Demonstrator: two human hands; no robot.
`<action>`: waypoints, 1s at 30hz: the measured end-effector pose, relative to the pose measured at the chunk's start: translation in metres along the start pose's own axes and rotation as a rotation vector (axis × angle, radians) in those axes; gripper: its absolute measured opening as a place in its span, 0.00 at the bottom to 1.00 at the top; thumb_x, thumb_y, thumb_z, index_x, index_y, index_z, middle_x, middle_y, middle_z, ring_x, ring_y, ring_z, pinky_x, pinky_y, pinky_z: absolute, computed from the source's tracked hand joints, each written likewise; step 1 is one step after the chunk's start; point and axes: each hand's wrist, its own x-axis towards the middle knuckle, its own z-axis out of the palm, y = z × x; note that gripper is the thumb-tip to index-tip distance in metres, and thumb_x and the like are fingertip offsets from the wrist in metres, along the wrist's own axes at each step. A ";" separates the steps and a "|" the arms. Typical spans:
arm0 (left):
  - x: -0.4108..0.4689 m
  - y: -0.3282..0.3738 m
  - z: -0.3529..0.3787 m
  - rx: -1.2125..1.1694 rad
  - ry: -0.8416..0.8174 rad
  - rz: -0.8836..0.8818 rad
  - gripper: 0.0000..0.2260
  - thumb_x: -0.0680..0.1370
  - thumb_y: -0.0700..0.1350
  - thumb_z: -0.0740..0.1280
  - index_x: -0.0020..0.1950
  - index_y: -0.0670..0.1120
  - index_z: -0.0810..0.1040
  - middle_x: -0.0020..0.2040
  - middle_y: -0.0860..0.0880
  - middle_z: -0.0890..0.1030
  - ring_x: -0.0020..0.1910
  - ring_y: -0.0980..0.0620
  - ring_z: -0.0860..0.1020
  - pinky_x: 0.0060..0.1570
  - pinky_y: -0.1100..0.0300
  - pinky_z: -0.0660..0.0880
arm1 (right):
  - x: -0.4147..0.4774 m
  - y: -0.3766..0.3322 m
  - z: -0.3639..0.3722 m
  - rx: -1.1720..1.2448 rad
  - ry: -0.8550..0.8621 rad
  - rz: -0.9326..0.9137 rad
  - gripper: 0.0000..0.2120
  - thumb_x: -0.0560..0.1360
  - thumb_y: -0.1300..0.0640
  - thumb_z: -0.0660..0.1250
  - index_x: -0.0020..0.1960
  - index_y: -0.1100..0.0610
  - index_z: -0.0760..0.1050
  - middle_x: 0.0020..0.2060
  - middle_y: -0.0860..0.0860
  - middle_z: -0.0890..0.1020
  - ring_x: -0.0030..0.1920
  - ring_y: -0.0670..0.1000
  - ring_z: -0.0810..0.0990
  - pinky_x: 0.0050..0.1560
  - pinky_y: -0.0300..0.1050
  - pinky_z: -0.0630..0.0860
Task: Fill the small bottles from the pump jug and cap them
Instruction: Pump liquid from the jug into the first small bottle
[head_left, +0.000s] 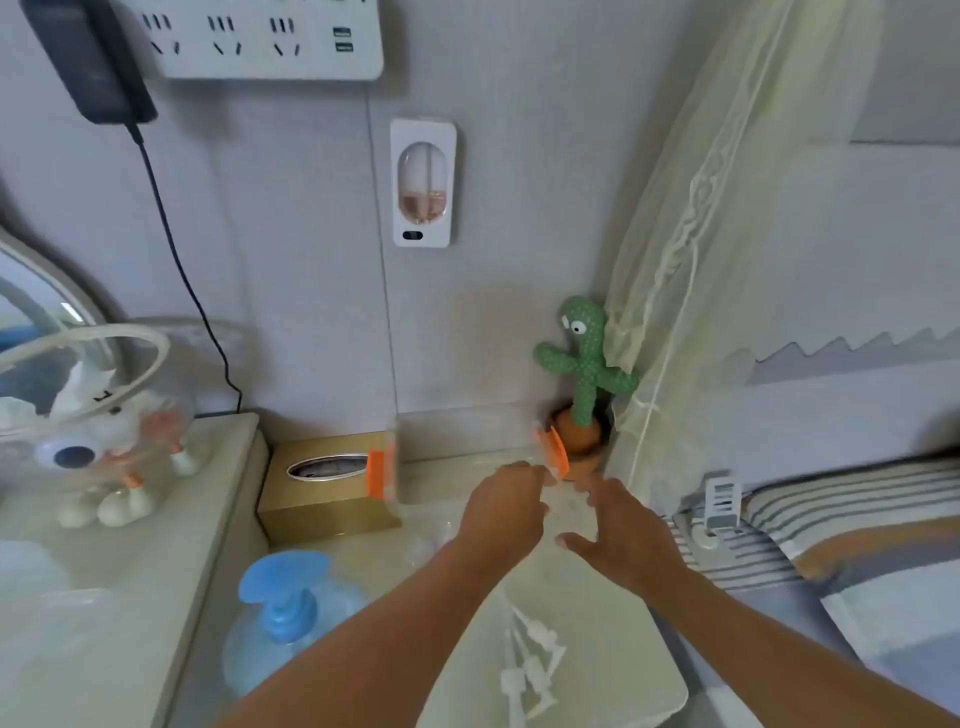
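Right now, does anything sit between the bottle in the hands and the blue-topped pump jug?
Nothing solid shows on the counter between the orange-banded bottle, gripped by the left hand, and the pump jug. Only the left forearm crosses that path. Motion blur could hide clear items there.

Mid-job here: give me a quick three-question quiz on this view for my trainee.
1. True or false: the pump jug has a blue pump head.
2. Which hand grips the blurred clear bottle: A left hand, B right hand, C cannot tell?
3. Fill in: the cactus toy stands beside the ____.

Key: 1 true. 2 C; both hands are at it, blurred. 3 curtain.
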 end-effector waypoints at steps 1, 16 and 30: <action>0.001 -0.002 0.007 0.003 -0.007 -0.004 0.15 0.80 0.44 0.65 0.67 0.51 0.75 0.63 0.51 0.78 0.63 0.51 0.75 0.61 0.58 0.71 | 0.001 0.003 0.007 0.007 0.029 -0.018 0.32 0.69 0.38 0.69 0.67 0.47 0.63 0.57 0.43 0.71 0.56 0.44 0.75 0.50 0.40 0.72; -0.022 -0.014 0.054 -0.135 0.084 -0.109 0.21 0.79 0.42 0.66 0.72 0.50 0.70 0.68 0.49 0.75 0.66 0.49 0.74 0.65 0.57 0.72 | -0.004 0.009 0.058 0.186 0.082 0.140 0.38 0.62 0.40 0.76 0.66 0.50 0.64 0.57 0.50 0.79 0.58 0.54 0.78 0.56 0.50 0.75; -0.079 -0.019 0.022 -0.200 0.205 -0.131 0.19 0.80 0.47 0.66 0.71 0.50 0.72 0.68 0.52 0.76 0.64 0.52 0.75 0.66 0.55 0.71 | -0.040 -0.019 0.043 0.308 0.268 0.049 0.24 0.67 0.48 0.74 0.59 0.52 0.71 0.45 0.45 0.76 0.47 0.51 0.79 0.46 0.43 0.72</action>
